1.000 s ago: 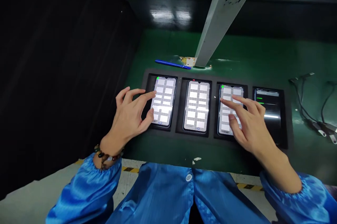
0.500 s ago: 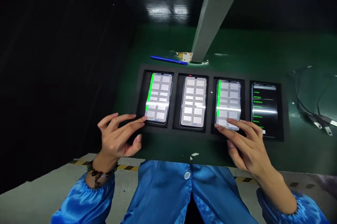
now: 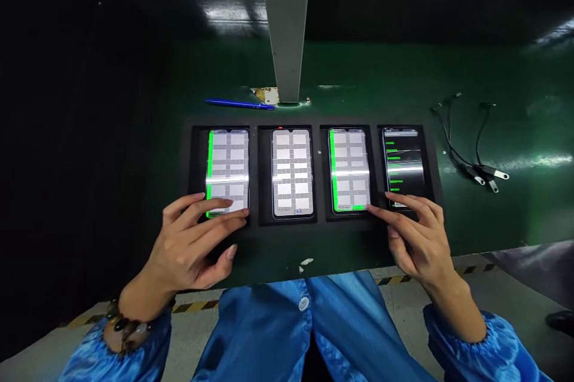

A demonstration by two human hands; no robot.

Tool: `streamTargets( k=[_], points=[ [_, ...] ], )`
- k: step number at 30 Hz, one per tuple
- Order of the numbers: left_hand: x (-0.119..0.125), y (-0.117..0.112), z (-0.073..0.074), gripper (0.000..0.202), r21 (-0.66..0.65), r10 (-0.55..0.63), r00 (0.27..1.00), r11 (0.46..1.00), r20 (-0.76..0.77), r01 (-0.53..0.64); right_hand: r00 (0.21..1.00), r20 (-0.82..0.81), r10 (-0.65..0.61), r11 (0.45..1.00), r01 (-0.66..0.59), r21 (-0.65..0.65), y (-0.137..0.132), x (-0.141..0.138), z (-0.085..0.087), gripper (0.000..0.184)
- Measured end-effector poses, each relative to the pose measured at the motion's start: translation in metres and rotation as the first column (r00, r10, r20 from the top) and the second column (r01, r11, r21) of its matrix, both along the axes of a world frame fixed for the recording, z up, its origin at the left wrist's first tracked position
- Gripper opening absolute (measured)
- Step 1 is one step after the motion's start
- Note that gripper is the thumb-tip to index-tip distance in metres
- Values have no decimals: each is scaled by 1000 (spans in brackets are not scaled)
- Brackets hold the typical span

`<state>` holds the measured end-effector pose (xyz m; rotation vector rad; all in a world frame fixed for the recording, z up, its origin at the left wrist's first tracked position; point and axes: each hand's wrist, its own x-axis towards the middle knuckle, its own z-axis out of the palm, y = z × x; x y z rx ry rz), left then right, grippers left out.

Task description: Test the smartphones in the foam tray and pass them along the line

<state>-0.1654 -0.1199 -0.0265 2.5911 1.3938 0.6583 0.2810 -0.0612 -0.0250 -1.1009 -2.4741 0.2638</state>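
Several phones lie side by side in a black foam tray (image 3: 255, 232) on a green bench. My left hand (image 3: 191, 247) has its fingers spread, fingertips on the bottom edge of the leftmost phone (image 3: 228, 171), whose screen shows a grey grid with green along its left side and bottom. My right hand (image 3: 415, 238) is also open, its index fingertip at the bottom right corner of the third phone (image 3: 350, 168), which has the same green border. The second phone (image 3: 292, 171) shows a plain grid. The fourth phone (image 3: 401, 164) has a dark screen with green text lines.
A grey metal post (image 3: 286, 23) rises from the bench behind the tray, with a blue pen (image 3: 237, 104) lying beside its base. Several loose cables (image 3: 475, 155) lie on the right. A black wall closes the left side. Yellow-black tape (image 3: 197, 305) marks the bench's front edge.
Both hands slid down the first and third phone screens to their bottom edges, leaving green strips down the left sides and along the bottoms. The view shifted left.
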Motion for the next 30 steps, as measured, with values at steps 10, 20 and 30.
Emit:
streamTargets(
  k=[10,20,30],
  points=[
    [-6,31,6,42,-131,89,996,988,12,-87,991,90,-100,989,109,-96,34,-20,4,51],
    [-6,89,9,47,-208,215,976,953,-46,-220,978,167,-126,983,146,-109,106,-43,8,50],
    [-7,96,7,46,-190,279,957,939,-75,-288,984,134,-119,983,136,-121,110,-61,11,44]
  ],
)
